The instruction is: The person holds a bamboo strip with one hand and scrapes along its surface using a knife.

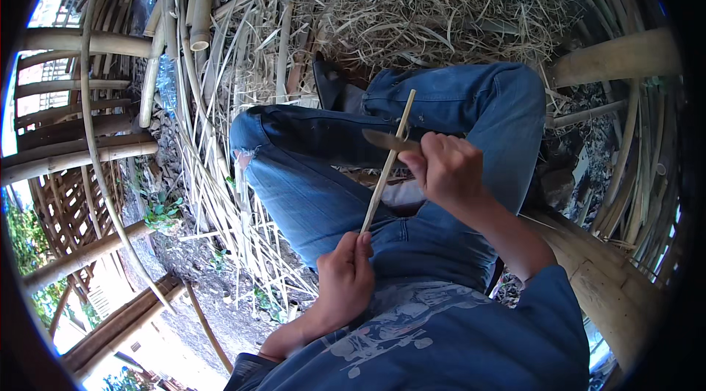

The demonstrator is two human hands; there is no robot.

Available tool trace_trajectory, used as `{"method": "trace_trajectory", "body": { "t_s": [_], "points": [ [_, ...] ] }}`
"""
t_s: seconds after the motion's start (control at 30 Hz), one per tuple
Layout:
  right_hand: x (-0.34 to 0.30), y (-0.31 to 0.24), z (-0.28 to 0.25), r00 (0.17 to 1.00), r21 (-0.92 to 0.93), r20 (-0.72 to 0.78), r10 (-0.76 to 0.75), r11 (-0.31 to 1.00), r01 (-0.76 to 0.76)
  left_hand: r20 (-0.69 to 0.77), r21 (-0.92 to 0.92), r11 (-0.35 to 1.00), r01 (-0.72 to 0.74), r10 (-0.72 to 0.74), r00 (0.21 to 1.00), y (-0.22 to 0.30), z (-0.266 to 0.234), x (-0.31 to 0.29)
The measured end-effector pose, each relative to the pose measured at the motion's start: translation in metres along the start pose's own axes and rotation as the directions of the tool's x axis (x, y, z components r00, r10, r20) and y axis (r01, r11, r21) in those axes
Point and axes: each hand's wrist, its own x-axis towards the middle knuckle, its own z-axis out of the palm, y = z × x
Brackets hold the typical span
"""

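Observation:
A thin, pale bamboo strip (380, 191) slants up and away over my lap. My left hand (346, 273) is closed around its near end, close to my waist. In my right hand (450, 169), the fingers are wrapped round a knife (384, 141) whose handle is hidden by them. The knife's blade points left and crosses the strip near its upper part; it looks to be touching it. The strip's far tip sticks out free above my crossed legs in blue jeans (309, 189).
Curly shavings (441, 16) are heaped beyond my legs. Long split strips (209, 170) lie to my left, near several bamboo poles (202, 8) and a clear plastic bottle (166, 86). A bamboo lattice (73, 200) stands far left. Thick bamboo (596, 295) runs close on my right.

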Motion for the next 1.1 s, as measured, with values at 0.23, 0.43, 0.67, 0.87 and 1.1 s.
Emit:
{"method": "trace_trajectory", "body": {
  "t_s": [0.23, 0.43, 0.67, 0.87, 1.1],
  "points": [
    [0.015, 0.033, -0.007, 0.996, -0.008, -0.005, 0.09, 0.996, -0.09, 0.018, -0.011, 0.999, 0.032, -0.031, 0.999, 0.001, 0.0, -0.002],
    [0.014, 0.016, -0.007, 0.99, 0.068, -0.021, 0.137, 0.988, -0.136, 0.023, -0.031, 0.999, 0.043, -0.042, 0.999, -0.005, 0.003, 0.006],
    [0.016, 0.034, -0.002, 0.997, 0.048, 0.009, 0.071, 0.996, -0.071, 0.033, -0.031, 1.0, -0.001, 0.002, 0.999, -0.005, -0.006, -0.003],
    [0.028, 0.07, -0.017, 0.941, 0.09, -0.017, 0.339, 0.938, -0.336, -0.018, -0.06, 0.998, 0.027, -0.028, 0.999, -0.012, -0.008, -0.003],
    [-0.005, -0.036, -0.012, 0.995, 0.291, 0.077, -0.06, 0.956, 0.035, -0.118, -0.063, 0.997, -0.053, 0.045, 0.992, -0.007, -0.001, 0.014]
  ]
}}
